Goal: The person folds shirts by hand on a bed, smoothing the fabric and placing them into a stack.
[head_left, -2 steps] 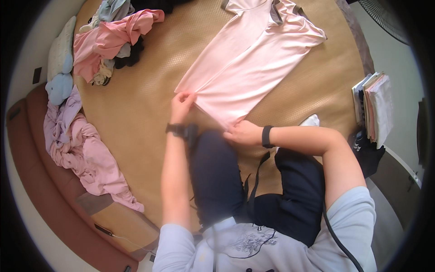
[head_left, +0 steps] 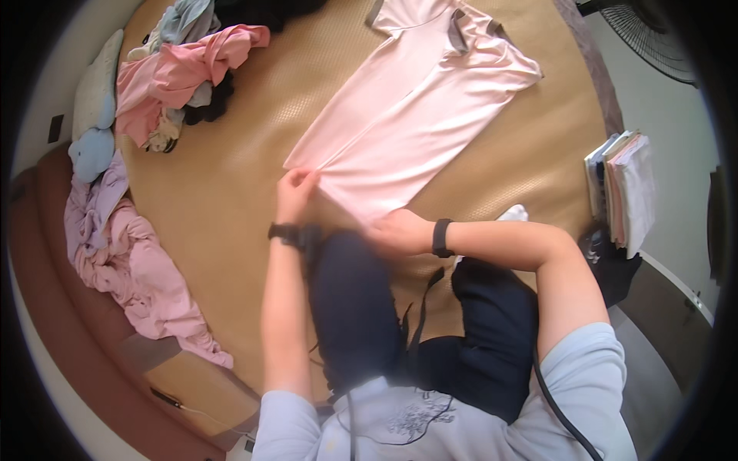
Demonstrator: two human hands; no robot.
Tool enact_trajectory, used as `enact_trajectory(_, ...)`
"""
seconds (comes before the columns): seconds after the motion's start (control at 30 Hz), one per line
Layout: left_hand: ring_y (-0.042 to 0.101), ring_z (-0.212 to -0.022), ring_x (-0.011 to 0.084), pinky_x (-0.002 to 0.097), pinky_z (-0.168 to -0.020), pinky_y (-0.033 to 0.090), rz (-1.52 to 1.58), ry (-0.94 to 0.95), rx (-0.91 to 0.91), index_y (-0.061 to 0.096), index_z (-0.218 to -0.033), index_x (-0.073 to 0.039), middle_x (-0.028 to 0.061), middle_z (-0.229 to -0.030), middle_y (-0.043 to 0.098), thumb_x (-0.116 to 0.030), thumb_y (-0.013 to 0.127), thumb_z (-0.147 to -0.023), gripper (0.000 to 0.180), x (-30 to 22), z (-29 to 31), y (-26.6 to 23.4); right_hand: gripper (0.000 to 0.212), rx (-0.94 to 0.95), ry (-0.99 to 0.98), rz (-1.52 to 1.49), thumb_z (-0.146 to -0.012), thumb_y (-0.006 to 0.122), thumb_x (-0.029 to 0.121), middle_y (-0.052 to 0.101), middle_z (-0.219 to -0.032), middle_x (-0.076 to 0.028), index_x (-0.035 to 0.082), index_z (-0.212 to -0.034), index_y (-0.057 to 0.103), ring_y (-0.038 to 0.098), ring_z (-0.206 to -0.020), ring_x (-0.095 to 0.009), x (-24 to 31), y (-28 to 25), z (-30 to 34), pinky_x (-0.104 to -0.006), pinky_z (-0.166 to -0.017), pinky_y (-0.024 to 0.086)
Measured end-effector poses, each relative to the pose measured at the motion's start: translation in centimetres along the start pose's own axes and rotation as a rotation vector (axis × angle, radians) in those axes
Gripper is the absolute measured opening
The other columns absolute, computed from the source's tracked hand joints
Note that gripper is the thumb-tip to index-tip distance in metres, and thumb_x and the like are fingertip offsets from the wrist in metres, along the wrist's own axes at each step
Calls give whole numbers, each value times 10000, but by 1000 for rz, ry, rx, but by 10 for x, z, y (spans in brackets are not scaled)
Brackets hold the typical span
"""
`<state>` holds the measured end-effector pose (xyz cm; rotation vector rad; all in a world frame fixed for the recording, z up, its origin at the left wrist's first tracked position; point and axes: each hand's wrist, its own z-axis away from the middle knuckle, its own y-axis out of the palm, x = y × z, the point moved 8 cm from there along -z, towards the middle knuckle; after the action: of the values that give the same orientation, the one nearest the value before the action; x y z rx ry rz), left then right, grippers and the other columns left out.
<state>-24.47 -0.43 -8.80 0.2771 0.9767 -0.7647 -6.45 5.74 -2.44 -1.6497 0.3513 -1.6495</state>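
Note:
A long pale pink short-sleeved nightdress [head_left: 403, 119] with grey cuffs and collar trim is spread on the woven mat [head_left: 223, 200]. Its sleeves and collar lie at the far end, and its hem points toward me. My left hand [head_left: 297, 194] pinches the hem near its left corner. At the right end of the same edge, my right hand [head_left: 400, 232] is closed on the cloth; its fingertips are partly blurred. Wrinkles run across the upper right of the nightdress, while the lower part lies fairly smooth.
Crumpled pink and grey clothes [head_left: 177, 73] are heaped at the far left. Lilac and pink cloth [head_left: 142, 269] trails along the left edge beside a blue plush toy [head_left: 92, 154]. A stack of folded clothes [head_left: 626, 192] stands at right, below a fan [head_left: 646, 38]. My bent legs [head_left: 354, 307] are close.
The whole view has shifted slightly, so everything appears a little lower and farther left. Both hands keep their hold on the hem.

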Motion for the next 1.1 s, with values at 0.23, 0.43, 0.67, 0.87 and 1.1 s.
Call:
enact_trajectory(0.23, 496, -577, 39, 167, -511, 381, -57, 3, -39, 583, -839, -18, -7, -698, 583, -124, 644, -785, 133, 0, 0, -2, 231, -803, 850, -22, -780, 520, 263, 593, -777, -182, 43, -851, 533, 582, -731, -326, -145, -171, 29, -410, -667, 456)
enact_trajectory(0.43, 510, -600, 34, 159, -539, 396, -72, -38, -43, 578, -825, -21, -17, -697, 580, -100, 661, -767, 128, 3, 2, -3, 647, -1090, 1269, -417, -652, 646, 417, 549, -1004, -268, -109, -976, 456, 557, -934, -335, -241, -212, 88, -356, -809, 435)
enact_trajectory(0.67, 513, -610, 34, 158, -564, 404, -68, -99, -41, 580, -816, -21, -17, -699, 581, -81, 664, -760, 118, 5, 4, -4, 406, -814, 1149, -373, -698, 651, 348, 560, -610, -68, -37, -798, 566, 534, -513, -134, -260, -221, 70, -262, -443, 431)
enact_trajectory(0.87, 514, -620, 38, 156, -590, 409, -42, -72, -15, 581, -836, -21, -14, -719, 584, -92, 653, -773, 119, 3, 8, -6, 281, -684, 1087, -571, -732, 611, 300, 567, -658, -48, 25, -698, 566, 556, -572, -127, -275, -232, 43, -247, -511, 471)
enact_trajectory(1.1, 498, -646, 33, 166, -601, 399, -1, -18, -117, 579, -845, -25, -27, -736, 571, -123, 636, -794, 124, 0, 17, -19, 393, -861, 1027, -475, -716, 596, 339, 622, -736, -114, -36, -833, 605, 603, -672, -188, -288, -241, 17, -296, -626, 492)
